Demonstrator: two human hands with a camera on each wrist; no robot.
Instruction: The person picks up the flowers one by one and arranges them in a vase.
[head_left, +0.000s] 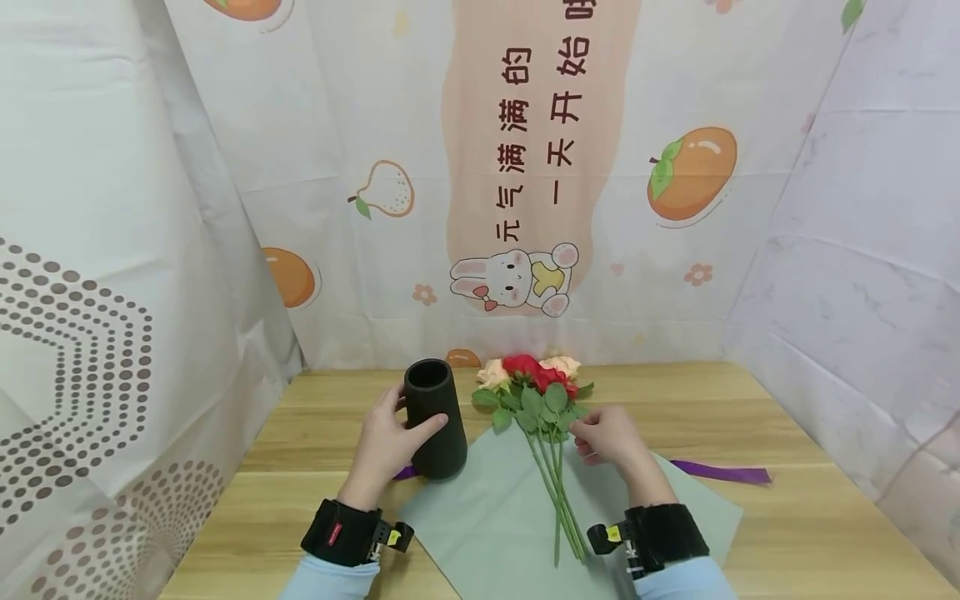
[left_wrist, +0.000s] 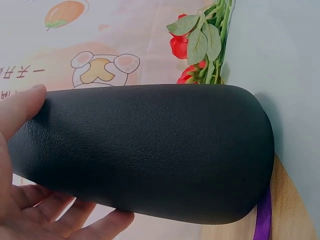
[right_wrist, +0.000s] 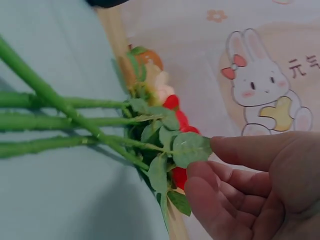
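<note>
My left hand (head_left: 386, 443) grips a black vase (head_left: 438, 437) from its left side, thumb across the front and fingers behind. The vase stands slightly tilted at the left edge of a pale green wrapping sheet (head_left: 487, 525). On that sheet lie artificial roses (head_left: 536, 377), red and peach, heads at the back and green stems (head_left: 561, 492) toward me. My right hand (head_left: 613, 435) is just right of the roses' leaves, fingers loosely bent. In the right wrist view its thumb tip meets or nearly meets a leaf (right_wrist: 191, 150), with a gap between thumb and forefinger.
A purple ribbon (head_left: 723, 473) runs out from under the sheet on the right; a short purple end shows beside the vase base. The wooden table (head_left: 330, 433) meets a printed cloth backdrop (head_left: 360, 275) behind, with white cloth (head_left: 150, 400) hanging at the left.
</note>
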